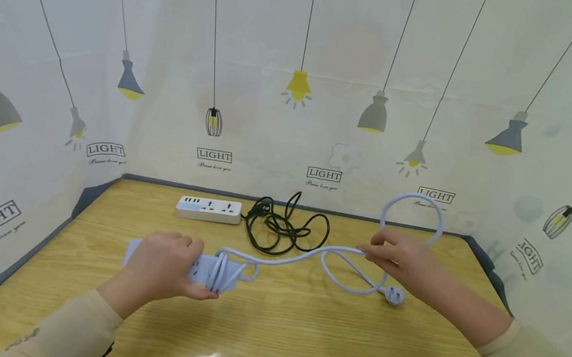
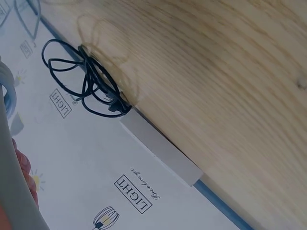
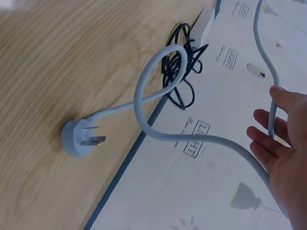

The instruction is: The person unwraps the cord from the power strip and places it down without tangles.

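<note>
My left hand [image 1: 164, 264] grips a white power strip [image 1: 200, 274] above the table, thumb along its near side. Several turns of white cord [image 1: 288, 260] are wrapped round the strip's right end. From there the cord runs across to my right hand [image 1: 400, 257], which pinches it between thumb and fingers. Past that hand it rises in a large loop, then hangs in another loop down to a white plug [image 1: 394, 296]. The right wrist view shows the plug's [image 3: 76, 139] metal pins. Only a pale edge of the held strip and some fingertips [image 2: 26, 167] show in the left wrist view.
A second white power strip [image 1: 209, 211] lies near the table's back edge. Its black cord [image 1: 280, 230] lies in loose tangled loops to its right. A cloth printed with lamps [image 1: 269, 136] stands round the wooden table [image 1: 269, 339].
</note>
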The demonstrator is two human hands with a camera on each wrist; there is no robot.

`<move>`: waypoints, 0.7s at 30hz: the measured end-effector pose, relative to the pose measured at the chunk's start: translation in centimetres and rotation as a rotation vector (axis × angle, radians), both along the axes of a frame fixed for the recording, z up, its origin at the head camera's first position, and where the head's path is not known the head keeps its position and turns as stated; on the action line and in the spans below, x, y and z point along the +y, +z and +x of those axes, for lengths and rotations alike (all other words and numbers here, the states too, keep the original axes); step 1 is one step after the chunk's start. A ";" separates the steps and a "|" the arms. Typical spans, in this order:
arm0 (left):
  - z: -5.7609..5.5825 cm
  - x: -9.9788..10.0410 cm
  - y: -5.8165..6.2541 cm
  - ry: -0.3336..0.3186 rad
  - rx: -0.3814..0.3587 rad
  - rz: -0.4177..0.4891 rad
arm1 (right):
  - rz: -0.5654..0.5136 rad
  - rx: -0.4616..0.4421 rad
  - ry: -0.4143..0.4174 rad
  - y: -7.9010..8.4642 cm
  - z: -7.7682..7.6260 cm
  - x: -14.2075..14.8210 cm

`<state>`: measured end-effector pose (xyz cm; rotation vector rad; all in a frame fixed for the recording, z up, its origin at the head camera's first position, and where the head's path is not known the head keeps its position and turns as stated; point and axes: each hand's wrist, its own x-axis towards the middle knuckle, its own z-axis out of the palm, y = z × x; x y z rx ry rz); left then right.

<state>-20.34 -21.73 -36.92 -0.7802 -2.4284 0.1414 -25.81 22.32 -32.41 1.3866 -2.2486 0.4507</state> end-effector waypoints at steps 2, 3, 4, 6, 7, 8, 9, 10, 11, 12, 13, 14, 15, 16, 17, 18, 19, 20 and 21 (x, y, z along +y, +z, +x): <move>0.0 0.0 0.0 -0.033 0.037 0.001 | 0.015 -0.013 -0.024 -0.2 -0.4 0.5; 0.0 0.0 0.0 -0.048 0.054 0.006 | 0.025 -0.022 -0.035 -0.3 -0.5 0.8; 0.0 0.0 0.1 -0.060 0.066 0.010 | 0.035 -0.024 -0.044 -0.5 -0.7 1.1; 0.1 -0.1 0.2 -0.077 0.086 0.020 | 0.050 -0.039 -0.053 -0.9 -1.1 1.6; 0.1 -0.1 0.3 -0.084 0.095 0.024 | 0.054 -0.048 -0.053 -1.1 -1.2 1.8; 0.1 -0.1 0.4 -0.090 0.101 0.027 | 0.058 -0.061 -0.053 -1.3 -1.4 2.1; 0.1 -0.1 0.5 -0.095 0.108 0.030 | 0.062 -0.079 -0.055 -1.5 -1.5 2.3; 0.1 -0.1 0.6 -0.098 0.114 0.032 | 0.064 -0.106 -0.059 -1.7 -1.6 2.5; 0.1 -0.2 0.6 -0.099 0.119 0.034 | 0.069 -0.146 -0.066 -1.9 -1.7 2.7; 0.1 -0.2 0.7 -0.098 0.124 0.038 | 0.072 -0.184 -0.072 -2.2 -1.8 2.8; 0.1 -0.2 0.7 -0.094 0.126 0.043 | 0.075 -0.228 -0.080 -2.4 -1.9 2.9; 0.1 -0.2 0.8 -0.087 0.126 0.049 | 0.081 -0.278 -0.095 -2.7 -2.0 3.1; 0.2 -0.3 0.8 -0.077 0.123 0.058 | 0.085 -0.323 -0.109 -2.9 -2.0 3.2; 0.2 -0.3 0.8 -0.064 0.118 0.067 | 0.089 -0.366 -0.124 -3.2 -2.1 3.3; 0.2 -0.3 0.9 -0.049 0.108 0.077 | 0.093 -0.399 -0.138 -3.5 -2.2 3.4; 0.3 -0.4 0.9 -0.033 0.100 0.091 | 0.097 -0.421 -0.151 -3.7 -2.3 3.4; 0.4 -0.3 1.0 -0.018 0.098 0.103 | 0.100 -0.440 -0.162 -4.0 -2.4 3.5; 0.5 -0.3 1.1 -0.001 0.090 0.116 | 0.103 -0.452 -0.173 -4.3 -2.5 3.5; 0.6 -0.3 1.2 0.016 0.081 0.126 | 0.111 -0.452 -0.185 -4.5 -2.6 3.5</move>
